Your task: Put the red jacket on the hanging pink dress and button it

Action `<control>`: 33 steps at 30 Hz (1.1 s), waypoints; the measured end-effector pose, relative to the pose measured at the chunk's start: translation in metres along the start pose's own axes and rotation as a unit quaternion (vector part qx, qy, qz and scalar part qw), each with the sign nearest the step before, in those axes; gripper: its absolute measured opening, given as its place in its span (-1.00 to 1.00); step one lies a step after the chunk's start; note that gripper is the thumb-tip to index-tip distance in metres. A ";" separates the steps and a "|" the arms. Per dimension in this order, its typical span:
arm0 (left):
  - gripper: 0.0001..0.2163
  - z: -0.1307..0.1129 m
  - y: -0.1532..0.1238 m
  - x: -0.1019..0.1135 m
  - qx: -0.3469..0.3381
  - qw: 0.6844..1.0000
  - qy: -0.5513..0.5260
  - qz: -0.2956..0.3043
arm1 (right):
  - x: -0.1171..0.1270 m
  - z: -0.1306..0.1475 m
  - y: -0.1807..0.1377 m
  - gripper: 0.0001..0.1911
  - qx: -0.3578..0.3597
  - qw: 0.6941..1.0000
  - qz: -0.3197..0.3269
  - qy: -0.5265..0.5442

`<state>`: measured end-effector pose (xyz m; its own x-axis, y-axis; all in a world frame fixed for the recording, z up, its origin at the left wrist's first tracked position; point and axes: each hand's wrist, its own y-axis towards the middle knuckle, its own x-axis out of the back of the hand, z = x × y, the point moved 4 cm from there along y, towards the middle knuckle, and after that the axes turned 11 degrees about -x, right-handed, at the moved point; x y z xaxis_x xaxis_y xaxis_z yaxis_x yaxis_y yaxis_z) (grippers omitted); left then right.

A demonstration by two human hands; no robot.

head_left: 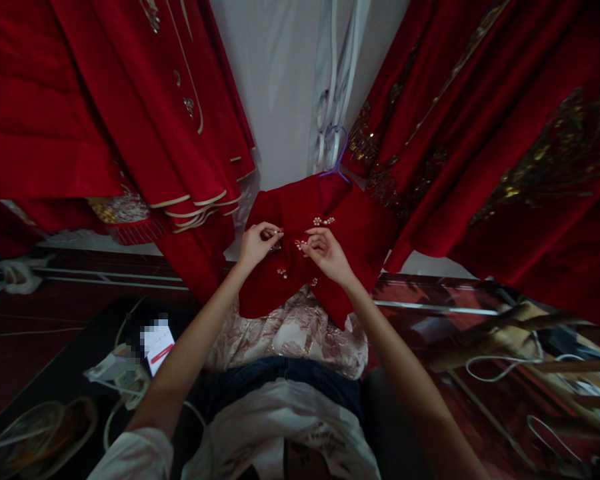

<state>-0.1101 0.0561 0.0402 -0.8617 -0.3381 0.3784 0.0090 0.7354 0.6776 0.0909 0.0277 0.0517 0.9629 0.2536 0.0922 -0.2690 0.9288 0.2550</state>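
Note:
A red jacket point(300, 200) hangs spread out in front of me from a purple hanger point(341, 157), its lower front parted. At the top of the front sits a beaded frog fastener point(324, 221) that spans both sides. My right hand point(327, 253) is closed, thumb and finger pinching a beaded frog fastener half point(299, 245) on the right front edge. My left hand point(261, 243) pinches at the left front edge; what lies between its fingertips is too small to make out. Lower down are a left fastener half point(282, 273) and a right fastener half point(314, 282), apart.
Patterned pale fabric point(290, 327) lies over my lap beneath the jacket. Red garments point(180, 153) hang at left, more gold-trimmed garments point(480, 153) at right. A lit phone point(159, 343) and a plastic bag point(115, 370) rest on a dark surface at left. Wooden slats point(575, 366) stand at right.

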 end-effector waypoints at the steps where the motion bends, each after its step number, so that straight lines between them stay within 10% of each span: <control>1: -0.82 -0.001 -0.001 -0.003 0.015 0.999 -0.032 0.004 | -0.004 -0.003 0.008 -0.59 0.003 1.000 -0.003 -0.012; 10: -0.64 0.001 -0.010 -0.019 0.118 0.959 -0.256 0.002 | -0.017 -0.025 0.044 -0.65 0.033 0.993 -0.037 -0.105; 23: -0.77 0.003 -0.008 -0.018 0.066 0.980 -0.190 0.001 | -0.022 -0.014 0.039 -0.77 0.084 0.975 -0.110 -0.174; 33: -0.77 -0.030 -0.058 -0.010 0.014 0.999 0.005 -0.030 | 0.017 -0.022 -0.019 -0.80 -0.028 0.990 0.015 -0.135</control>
<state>-0.0866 -0.0007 0.0155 -0.8550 -0.3881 0.3441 -0.0566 0.7292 0.6820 0.1125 0.0201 0.0276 0.9119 0.2063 0.3549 -0.2880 0.9376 0.1950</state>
